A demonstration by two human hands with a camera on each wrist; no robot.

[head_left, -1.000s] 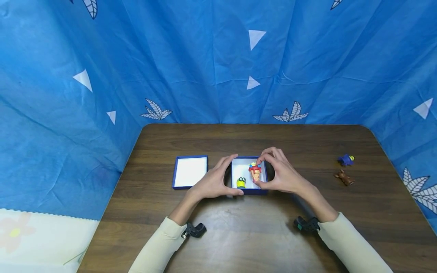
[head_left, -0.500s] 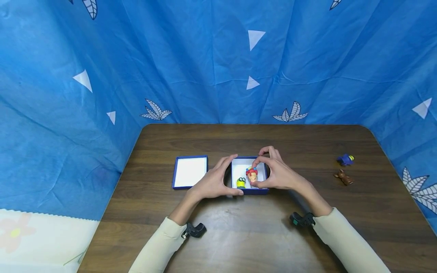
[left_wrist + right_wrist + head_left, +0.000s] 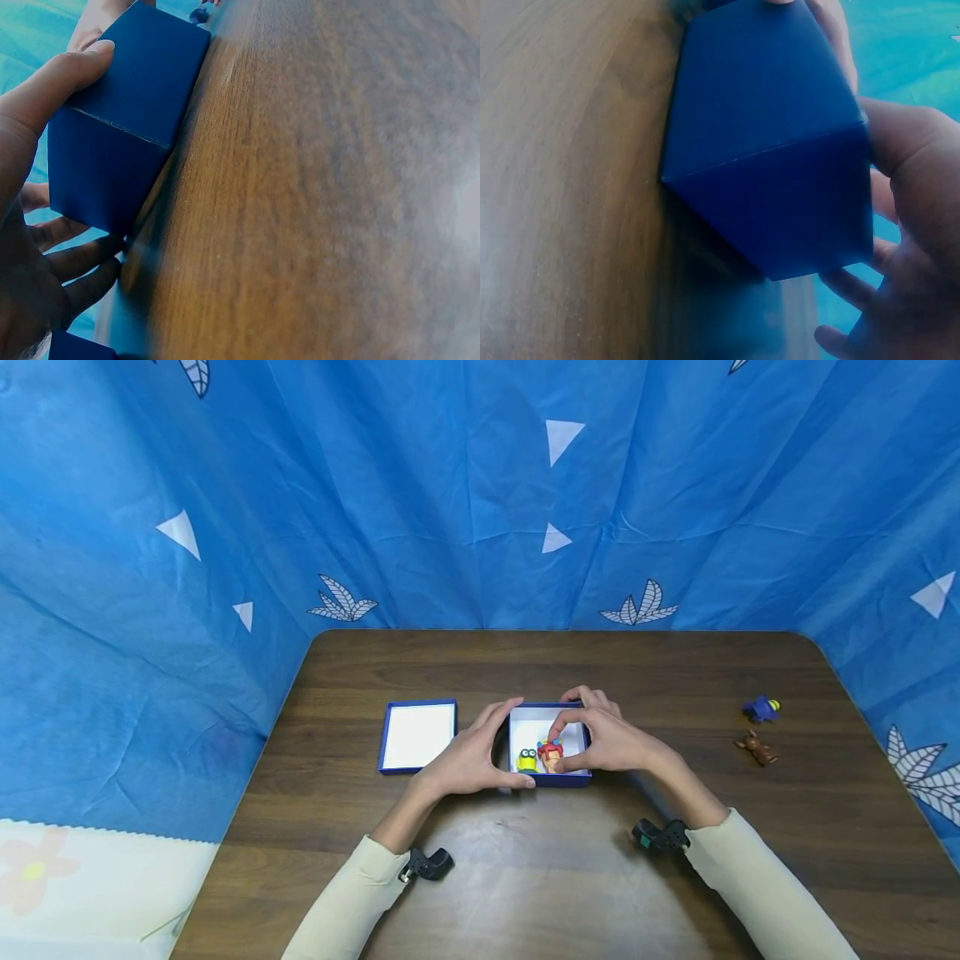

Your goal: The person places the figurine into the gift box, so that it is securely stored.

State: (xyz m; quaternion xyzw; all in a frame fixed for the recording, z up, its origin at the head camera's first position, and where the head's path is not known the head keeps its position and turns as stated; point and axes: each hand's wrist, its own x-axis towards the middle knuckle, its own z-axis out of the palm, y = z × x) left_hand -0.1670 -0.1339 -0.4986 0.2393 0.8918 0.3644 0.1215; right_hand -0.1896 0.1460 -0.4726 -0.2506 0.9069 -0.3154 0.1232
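In the head view, a blue box (image 3: pixel 551 781) with a white inside stands on the table. My left hand (image 3: pixel 474 760) grips its left end, thumb on the front wall and fingers at the far side. The left wrist view shows that thumb pressed on the blue wall. My right hand (image 3: pixel 611 739) reaches in over the right wall and pinches a toy figure in red and beige (image 3: pixel 551 750) between thumb and index finger. Right beside that figure, at the box's near left corner, sits a yellow minion figure (image 3: pixel 527 761). Both wrist views hide the box's inside.
Left of the box lies a blue-rimmed lid (image 3: pixel 418 737), white inside facing up. Far right on the wooden table (image 3: pixel 495 893) are a purple-blue figure with yellow (image 3: pixel 761 709) and a brown animal figure (image 3: pixel 757 747). A blue curtain (image 3: pixel 465 485) hangs behind the table.
My right hand has carried the red and beige figure left and nearer, down beside the minion. The minion has shifted slightly left. My left hand stays on the box.
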